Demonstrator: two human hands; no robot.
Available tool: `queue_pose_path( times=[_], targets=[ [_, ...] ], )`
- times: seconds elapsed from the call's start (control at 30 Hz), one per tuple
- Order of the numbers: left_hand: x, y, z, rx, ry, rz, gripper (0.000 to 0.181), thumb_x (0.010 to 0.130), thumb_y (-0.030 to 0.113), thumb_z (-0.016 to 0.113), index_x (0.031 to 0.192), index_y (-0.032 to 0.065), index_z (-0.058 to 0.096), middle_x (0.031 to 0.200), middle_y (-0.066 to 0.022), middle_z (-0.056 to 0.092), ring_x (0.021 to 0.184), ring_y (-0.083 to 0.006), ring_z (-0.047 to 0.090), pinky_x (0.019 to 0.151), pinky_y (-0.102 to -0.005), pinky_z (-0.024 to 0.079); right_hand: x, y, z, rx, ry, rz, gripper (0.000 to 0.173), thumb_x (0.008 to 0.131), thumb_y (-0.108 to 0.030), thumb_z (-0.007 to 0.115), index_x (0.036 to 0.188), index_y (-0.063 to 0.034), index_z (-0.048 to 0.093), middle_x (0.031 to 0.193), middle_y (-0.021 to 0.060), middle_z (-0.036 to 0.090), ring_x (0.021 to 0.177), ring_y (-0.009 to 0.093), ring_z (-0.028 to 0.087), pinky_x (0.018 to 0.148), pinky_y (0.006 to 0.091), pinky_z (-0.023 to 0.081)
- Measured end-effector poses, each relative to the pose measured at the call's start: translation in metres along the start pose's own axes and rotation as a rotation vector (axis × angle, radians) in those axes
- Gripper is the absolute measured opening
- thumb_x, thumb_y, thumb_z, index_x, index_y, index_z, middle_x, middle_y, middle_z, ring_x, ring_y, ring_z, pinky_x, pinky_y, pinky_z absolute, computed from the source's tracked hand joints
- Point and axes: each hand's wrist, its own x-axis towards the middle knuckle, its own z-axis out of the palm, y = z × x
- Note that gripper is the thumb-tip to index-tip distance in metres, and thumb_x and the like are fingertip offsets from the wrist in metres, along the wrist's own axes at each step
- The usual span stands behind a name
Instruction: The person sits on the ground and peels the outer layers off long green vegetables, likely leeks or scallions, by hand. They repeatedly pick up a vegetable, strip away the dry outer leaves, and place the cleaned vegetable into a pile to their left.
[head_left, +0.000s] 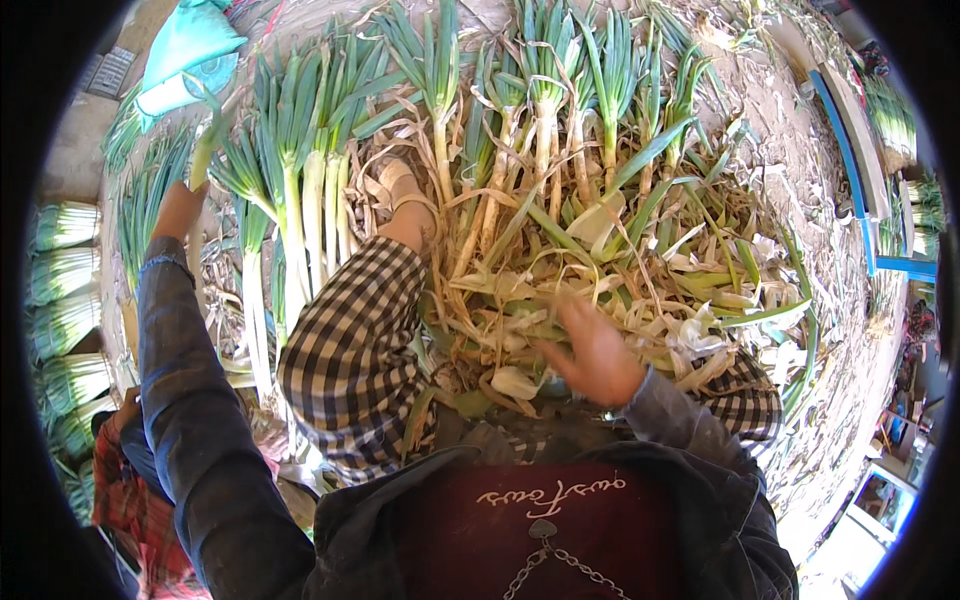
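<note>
My left hand (180, 206) reaches out to the far left, closed around the stalk of a large green onion or leek (201, 156). Its green top is blurred, and pale stem shows below the fist. Beside that arm stand trimmed stalks with long white stems (256, 315). My right hand (600, 352), blurred, hovers over a heap of peeled dry leaves (517, 300) between my knees. Its thumb and fingers are apart and I see nothing in them. Unpeeled stalks with brownish sheaths (546, 135) lie in a row beyond the heap, green tops pointing away.
My sandalled foot (401, 187) rests among the stalks. A turquoise sack (187, 52) lies at upper left. Tied bundles (67, 281) are stacked along the left edge, near a person in a red plaid shirt (142, 502). A blue-edged bench or frame (844, 142) stands right.
</note>
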Motion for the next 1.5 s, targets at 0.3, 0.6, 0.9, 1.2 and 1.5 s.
queue_pose_path(
  times=[0.3, 0.6, 0.9, 1.2, 1.5],
  targets=[
    [-0.051, 0.274, 0.030, -0.618, -0.633, 0.478, 0.036, 0.084, 0.033, 0.047, 0.098, 0.0004, 0.051, 0.084, -0.0189, 0.055, 0.077, -0.0286, 0.055, 0.068, -0.0372, 0.043, 0.125, 0.172, 0.068, -0.326, 0.080, 0.615, 0.046, 0.073, -0.014, 0.058, 0.107, 0.0094, 0.036, 0.098, 0.0254, 0.044, 0.088, 0.036, 0.049, 0.068, 0.0384, 0.047],
    [-0.087, 0.291, -0.004, -0.449, -0.831, 0.580, 0.028, 0.082, 0.023, 0.050, 0.096, -0.0009, 0.054, 0.080, -0.0137, 0.056, 0.077, -0.0224, 0.055, 0.071, -0.0311, 0.043, 0.149, 0.214, 0.052, 0.015, 0.288, 0.777, 0.042, 0.074, -0.019, 0.054, 0.101, 0.0106, 0.043, 0.093, 0.0207, 0.052, 0.078, 0.029, 0.057, 0.063, 0.0300, 0.049],
    [-0.095, 0.310, -0.040, -1.218, -0.598, 0.178, 0.061, 0.083, 0.044, 0.045, 0.115, -0.0071, 0.039, 0.100, -0.0162, 0.055, 0.093, -0.0206, 0.054, 0.084, -0.0309, 0.041, 0.100, 0.062, 0.011, 0.038, 0.406, 0.283, 0.038, 0.080, -0.014, 0.053, 0.110, 0.0071, 0.041, 0.067, 0.0176, 0.057, 0.056, 0.019, 0.058, 0.046, 0.0304, 0.046],
    [-0.120, 0.273, -0.051, -2.223, -0.339, -0.337, 0.044, 0.092, 0.032, 0.020, 0.111, -0.0054, 0.035, 0.091, -0.0177, 0.051, 0.074, -0.0233, 0.052, 0.071, -0.0373, 0.048, -0.002, -0.050, 0.034, 0.355, -0.010, 0.149, 0.054, 0.078, -0.011, 0.051, 0.123, 0.0019, 0.026, 0.094, 0.0281, 0.050, 0.084, 0.041, 0.052, 0.072, 0.0402, 0.044],
    [-0.129, 0.284, -0.058, -2.085, -0.091, -0.470, 0.036, 0.092, 0.027, 0.029, 0.101, -0.0022, 0.048, 0.089, -0.0121, 0.055, 0.070, -0.0231, 0.054, 0.063, -0.0340, 0.048, -0.040, -0.059, 0.037, 0.631, -0.109, 0.310, 0.036, 0.086, -0.016, 0.047, 0.118, -0.0001, 0.038, 0.083, 0.0076, 0.055, 0.073, 0.012, 0.050, 0.067, 0.0261, 0.042]
  ],
)
